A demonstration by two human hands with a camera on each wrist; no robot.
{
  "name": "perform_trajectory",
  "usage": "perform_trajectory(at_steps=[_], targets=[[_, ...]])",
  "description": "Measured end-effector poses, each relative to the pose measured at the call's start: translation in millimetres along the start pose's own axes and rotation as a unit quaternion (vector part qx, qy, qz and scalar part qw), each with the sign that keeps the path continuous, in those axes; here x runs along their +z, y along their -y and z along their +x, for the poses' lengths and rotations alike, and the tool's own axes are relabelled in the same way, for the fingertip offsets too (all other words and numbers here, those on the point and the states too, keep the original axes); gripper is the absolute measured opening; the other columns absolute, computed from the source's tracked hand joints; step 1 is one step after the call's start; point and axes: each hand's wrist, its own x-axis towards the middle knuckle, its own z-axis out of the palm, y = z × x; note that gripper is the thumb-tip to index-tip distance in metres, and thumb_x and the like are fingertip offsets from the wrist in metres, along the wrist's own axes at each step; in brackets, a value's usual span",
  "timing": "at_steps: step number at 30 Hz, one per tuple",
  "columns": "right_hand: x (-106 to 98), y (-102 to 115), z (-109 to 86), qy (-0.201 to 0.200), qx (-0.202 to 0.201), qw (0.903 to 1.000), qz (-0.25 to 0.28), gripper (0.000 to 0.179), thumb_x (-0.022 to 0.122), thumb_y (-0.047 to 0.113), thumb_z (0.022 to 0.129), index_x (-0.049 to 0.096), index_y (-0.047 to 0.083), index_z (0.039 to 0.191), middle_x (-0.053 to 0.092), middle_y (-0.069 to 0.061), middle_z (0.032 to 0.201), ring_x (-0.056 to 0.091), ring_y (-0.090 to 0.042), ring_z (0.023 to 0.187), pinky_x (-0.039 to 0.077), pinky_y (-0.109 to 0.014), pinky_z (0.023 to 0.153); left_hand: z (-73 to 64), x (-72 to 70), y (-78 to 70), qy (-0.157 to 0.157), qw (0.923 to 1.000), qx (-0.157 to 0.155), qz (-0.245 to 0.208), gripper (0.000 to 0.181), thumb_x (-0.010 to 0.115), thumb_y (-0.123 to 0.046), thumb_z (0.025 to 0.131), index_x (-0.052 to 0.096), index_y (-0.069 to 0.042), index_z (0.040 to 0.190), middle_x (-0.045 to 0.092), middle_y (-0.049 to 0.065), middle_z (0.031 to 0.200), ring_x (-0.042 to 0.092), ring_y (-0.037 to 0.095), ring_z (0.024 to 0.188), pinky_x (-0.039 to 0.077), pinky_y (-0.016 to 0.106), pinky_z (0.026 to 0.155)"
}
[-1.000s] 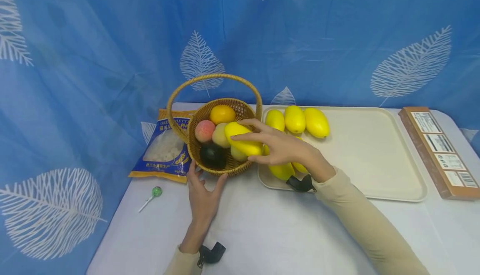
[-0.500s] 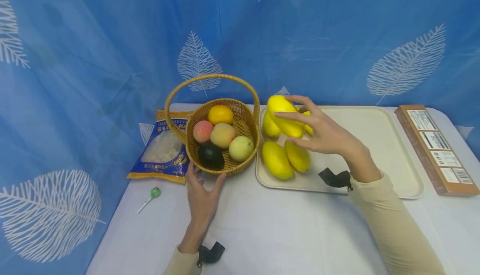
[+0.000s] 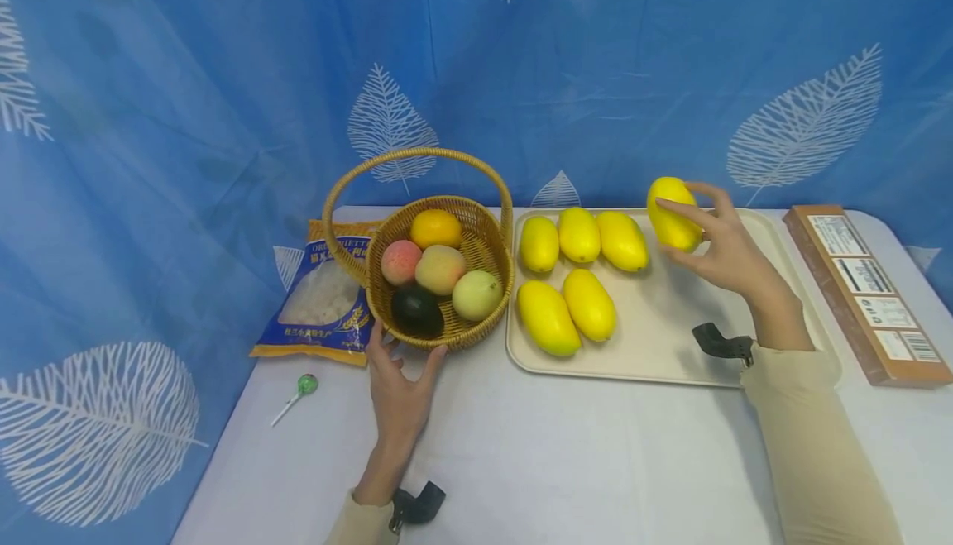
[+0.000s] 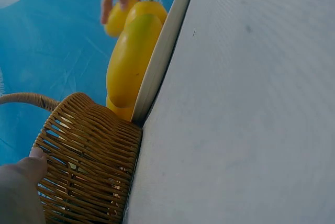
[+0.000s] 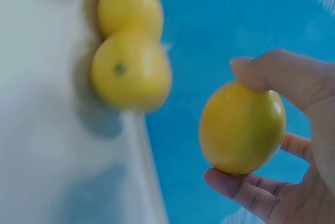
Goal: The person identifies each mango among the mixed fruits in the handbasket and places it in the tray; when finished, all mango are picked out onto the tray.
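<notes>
Over the tray's right half, my right hand (image 3: 733, 251) holds a yellow mango (image 3: 673, 214) raised above the surface, thumb and fingers on opposite sides. The right wrist view shows the same mango (image 5: 242, 128) from its rounded end. Several more mangoes (image 3: 548, 317) lie on the left part of the cream tray (image 3: 670, 338), in a back row and a front pair. My left hand (image 3: 402, 396) rests against the near side of the wicker basket (image 3: 465, 334), fingers spread; in the left wrist view its thumb (image 4: 34, 165) touches the weave. The other left fingers are mostly hidden there.
Inside the basket lie an orange (image 3: 435, 229), two peaches (image 3: 441, 270), a dark avocado (image 3: 417, 310) and a pale green fruit (image 3: 477, 295). A pasta bag (image 3: 320, 297), a lollipop (image 3: 307, 384) and a brown box (image 3: 867, 297) flank them. The basket handle (image 3: 417, 152) arches high.
My right hand has carried the mango rightward, from over the basket, across the other mangoes, to above the tray's right half. My left hand has stayed at the basket.
</notes>
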Motion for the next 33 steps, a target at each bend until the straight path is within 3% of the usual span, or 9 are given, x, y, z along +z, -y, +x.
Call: perform_trajectory(at_steps=[6,11,18,24,33], targets=[[3,-27,-6.4,0.039,0.06,0.9974,0.008,0.064,0.075,0.009,0.085,0.05,0.012,0.144,0.019,-0.029,0.153,0.031,-0.055,0.128,0.039,-0.063,0.086,-0.3,-0.1,-0.9,-0.003,1.0,0.003,-0.006,0.098,0.076,-0.041,0.084,0.016,-0.011,0.155,0.042,0.015,0.142,0.048,0.027,0.124,0.045,0.042,0.093],[9,-39,-7.1,0.058,0.065,0.9962,0.006,0.066,0.076,0.01,0.084,0.05,0.011,0.144,0.019,-0.031,0.152,0.023,-0.059,0.133,0.028,-0.075,0.097,0.0,0.5,0.9,-0.004,1.0,0.007,-0.004,0.097,0.076,-0.04,0.084,0.016,-0.011,0.155,0.041,0.016,0.143,0.048,0.027,0.125,0.045,0.043,0.093],[15,-42,-7.9,0.083,0.099,0.9915,-0.013,0.077,0.077,0.018,0.085,0.038,0.013,0.151,0.016,-0.029,0.155,0.021,-0.063,0.13,0.024,-0.076,0.096,0.9,1.2,0.6,-0.004,1.0,0.006,-0.002,0.097,0.076,-0.041,0.084,0.017,-0.011,0.155,0.042,0.016,0.142,0.048,0.027,0.124,0.046,0.043,0.093],[20,-44,-7.2,0.081,0.106,0.9908,-0.025,0.085,0.079,0.023,0.082,0.033,0.011,0.153,0.016,-0.027,0.156,0.022,-0.062,0.129,0.024,-0.073,0.096,1.5,1.5,1.3,-0.006,0.9999,0.008,-0.003,0.098,0.077,-0.042,0.083,0.018,-0.01,0.155,0.043,0.017,0.141,0.048,0.027,0.124,0.046,0.042,0.093],[23,-41,-7.5,0.098,0.129,0.9847,-0.063,0.088,0.076,0.04,0.084,0.029,0.018,0.155,0.011,-0.024,0.159,0.02,-0.056,0.131,0.033,-0.076,0.088,0.5,2.7,4.5,-0.01,0.9997,0.02,-0.001,0.098,0.077,-0.039,0.084,0.017,-0.009,0.155,0.042,0.017,0.142,0.049,0.028,0.124,0.045,0.044,0.091]])
